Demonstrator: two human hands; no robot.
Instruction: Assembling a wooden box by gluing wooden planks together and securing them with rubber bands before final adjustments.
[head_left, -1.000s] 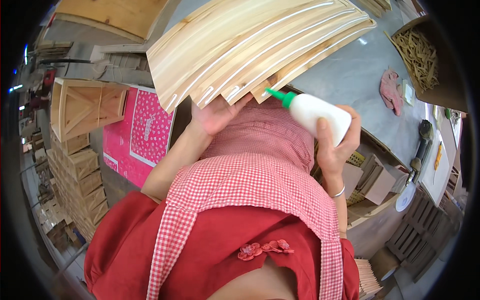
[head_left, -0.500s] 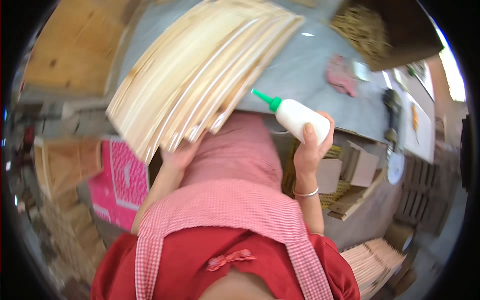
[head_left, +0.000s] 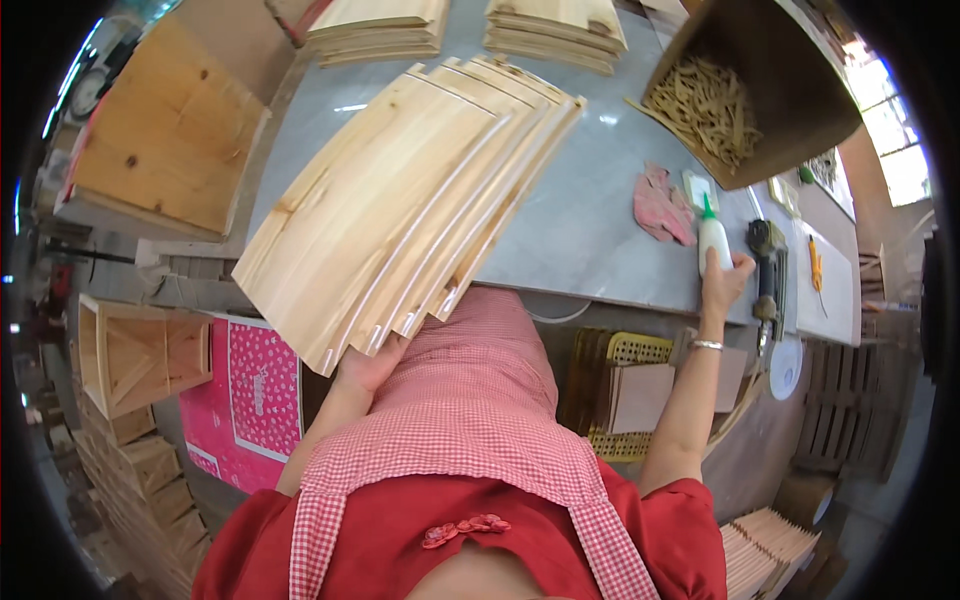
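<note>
A fanned stack of thin wooden boards (head_left: 390, 200) slants over the table's front edge, with white glue lines along the staggered edges. My left hand (head_left: 372, 368) grips the stack's near end from below; its fingers are partly hidden under the wood. Over at the table's right side, my right hand (head_left: 726, 278) is wrapped round a white glue bottle (head_left: 713, 242) with a green nozzle. The bottle stands about upright, nozzle away from me. Close beside it lie a pink cloth (head_left: 662, 205) and a small pale dish (head_left: 699, 188).
Two board stacks (head_left: 375, 35) lie at the table's back. A carton (head_left: 800, 90) of wooden strips stands far right, a nail gun (head_left: 767, 265) and orange-handled tool (head_left: 816, 265) nearer. A yellow basket (head_left: 640, 348) sits below the table, wooden boxes (head_left: 150, 350) at left.
My right hand has carried the glue bottle rightward from beside the boards to near the pink cloth, turning it more upright. My left hand keeps hold of the boards.
</note>
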